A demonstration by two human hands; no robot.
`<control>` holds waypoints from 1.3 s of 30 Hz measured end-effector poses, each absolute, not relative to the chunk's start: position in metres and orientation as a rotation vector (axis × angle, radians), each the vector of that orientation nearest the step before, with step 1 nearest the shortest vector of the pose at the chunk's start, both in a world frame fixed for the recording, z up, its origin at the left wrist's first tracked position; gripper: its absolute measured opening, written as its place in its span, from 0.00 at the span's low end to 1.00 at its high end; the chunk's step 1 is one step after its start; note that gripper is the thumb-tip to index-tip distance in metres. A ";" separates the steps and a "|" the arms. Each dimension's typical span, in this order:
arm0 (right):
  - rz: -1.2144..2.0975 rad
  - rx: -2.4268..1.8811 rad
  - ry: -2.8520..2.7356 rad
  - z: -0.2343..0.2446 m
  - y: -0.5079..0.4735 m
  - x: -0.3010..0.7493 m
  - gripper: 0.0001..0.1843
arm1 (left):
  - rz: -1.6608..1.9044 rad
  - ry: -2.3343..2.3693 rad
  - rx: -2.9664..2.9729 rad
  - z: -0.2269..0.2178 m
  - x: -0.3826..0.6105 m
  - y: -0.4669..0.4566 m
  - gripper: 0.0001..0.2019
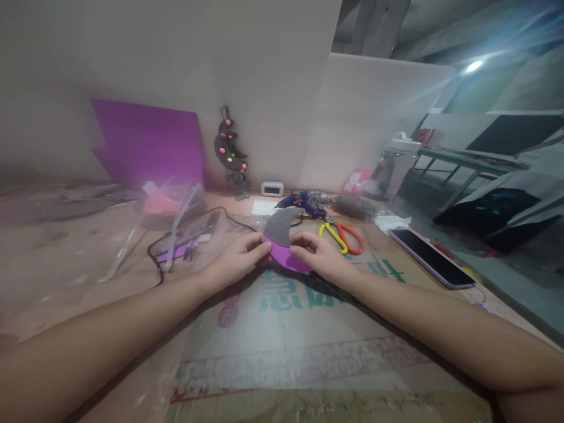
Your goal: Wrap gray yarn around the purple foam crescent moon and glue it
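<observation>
Both hands, left hand (240, 257) and right hand (318, 254), pinch the edges of a purple foam piece (286, 257) topped by a grey glittery crescent (281, 226) (fingers clamped on it), lying on cardboard (282, 341) on the worktop. Just right of the piece lie scissors (346, 236); a glue gun (301, 202) sits behind it.

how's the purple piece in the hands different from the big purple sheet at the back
The purple piece is small with a curved edge; the purple sheet is large with straight edges. The piece lies low on the cardboard, pinched between the left hand and the right hand; the sheet leans upright against the wall, untouched. A grey glittery piece overlaps the small one; nothing covers the sheet's face. Both look the same purple.
</observation>
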State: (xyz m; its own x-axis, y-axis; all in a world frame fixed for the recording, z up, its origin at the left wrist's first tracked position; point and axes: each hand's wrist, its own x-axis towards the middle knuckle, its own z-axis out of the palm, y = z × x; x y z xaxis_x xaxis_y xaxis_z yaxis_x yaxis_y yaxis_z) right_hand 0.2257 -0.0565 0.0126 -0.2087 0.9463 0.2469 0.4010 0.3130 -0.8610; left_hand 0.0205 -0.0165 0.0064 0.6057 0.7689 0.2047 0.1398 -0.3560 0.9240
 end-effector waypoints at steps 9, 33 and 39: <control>0.736 -1.269 -1.846 0.014 -0.057 0.226 0.10 | 0.804 0.727 1.891 0.009 0.020 -0.018 0.14; -0.353 -1.132 -2.044 0.034 -0.060 0.257 0.11 | 0.943 0.845 1.666 0.005 0.020 -0.007 0.11; -0.174 -1.219 -1.899 0.030 -0.041 0.268 0.15 | 0.943 0.847 1.622 0.006 0.020 -0.010 0.10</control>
State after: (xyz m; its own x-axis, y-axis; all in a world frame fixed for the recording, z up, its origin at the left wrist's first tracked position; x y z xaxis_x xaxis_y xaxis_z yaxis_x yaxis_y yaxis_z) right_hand 0.2682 -0.0409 0.0296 -0.1630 0.6812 0.7137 0.7998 0.5148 -0.3087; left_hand 0.0201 -0.0096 0.0061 0.4433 0.8807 0.1669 0.0714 -0.2203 0.9728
